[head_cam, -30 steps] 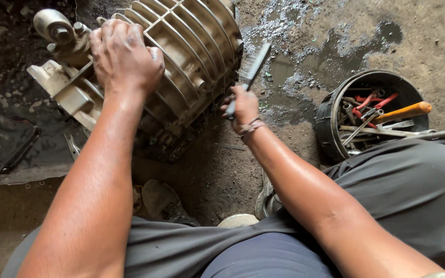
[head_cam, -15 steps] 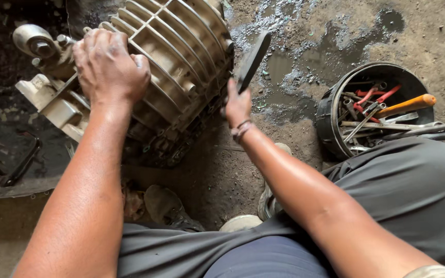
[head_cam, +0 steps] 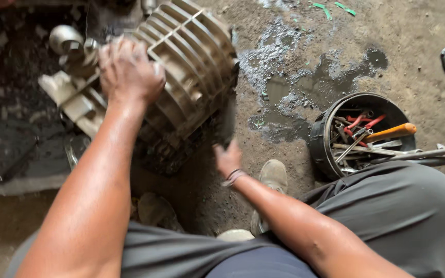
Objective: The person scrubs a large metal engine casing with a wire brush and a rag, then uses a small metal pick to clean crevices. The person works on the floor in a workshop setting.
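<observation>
My left hand [head_cam: 130, 72] lies palm down on top of a dirty, ribbed metal engine casing [head_cam: 191, 56] that sits tilted on the ground. My right hand [head_cam: 227, 157] is closed around the handle of a dark brush [head_cam: 227, 121], blurred by motion, held upright against the lower right side of the casing. A band circles my right wrist.
A round black container [head_cam: 320, 139] at the right holds several tools, among them an orange-handled one [head_cam: 390, 132]. Wet patches [head_cam: 294, 82] darken the dirt floor beside the casing. A dark tray [head_cam: 11, 149] lies at left. My shoes and grey trousers fill the foreground.
My right hand has dropped lower along the casing's side with the brush. The view has shifted, and my left hand has stayed on top of the casing.
</observation>
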